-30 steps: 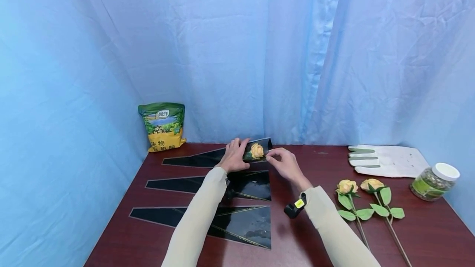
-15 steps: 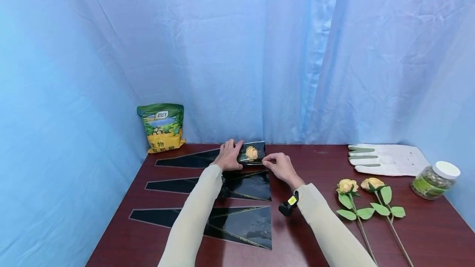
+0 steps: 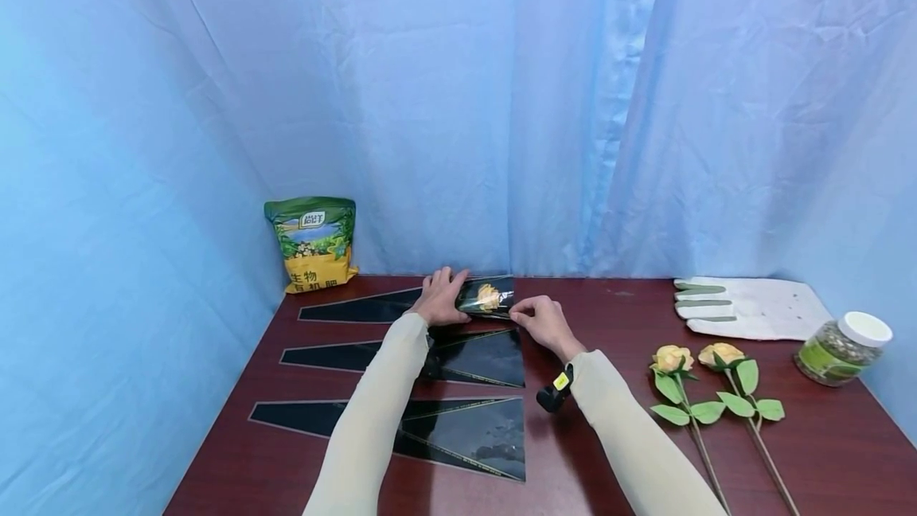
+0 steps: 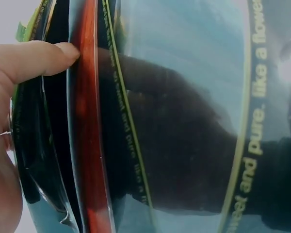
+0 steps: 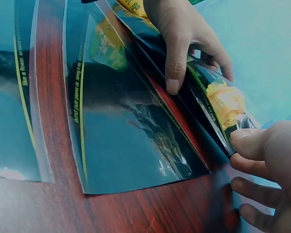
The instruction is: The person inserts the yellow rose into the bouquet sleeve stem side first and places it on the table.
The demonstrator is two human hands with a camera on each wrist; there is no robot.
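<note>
At the back of the table, a yellow rose (image 3: pixel 489 298) lies in a dark flower wrapping sleeve (image 3: pixel 358 309) with a clear, shiny front. My left hand (image 3: pixel 438 299) straddles the sleeve left of the bloom and grips it, thumb (image 5: pixel 174 73) on the near side and fingers on the far side. My right hand (image 3: pixel 546 323) pinches the near right corner of the sleeve's wide end between thumb and index finger; its other fingers are loosely bent (image 5: pixel 262 194). The rose's stem is hidden by the left hand and dark film.
Two more flat sleeves (image 3: pixel 487 361) (image 3: pixel 466 436) lie nearer on the table (image 3: pixel 573 460). Two yellow roses (image 3: pixel 672 358) (image 3: pixel 719 353) lie at right. Behind them are a white glove (image 3: pixel 759 309) and a jar (image 3: pixel 838 353). A fertilizer bag (image 3: pixel 318 245) stands back left.
The sleeve and rose have shifted slightly left with both hands. The sleeve's raised wide end has come down lower over the bloom. In the last half second little has moved.
</note>
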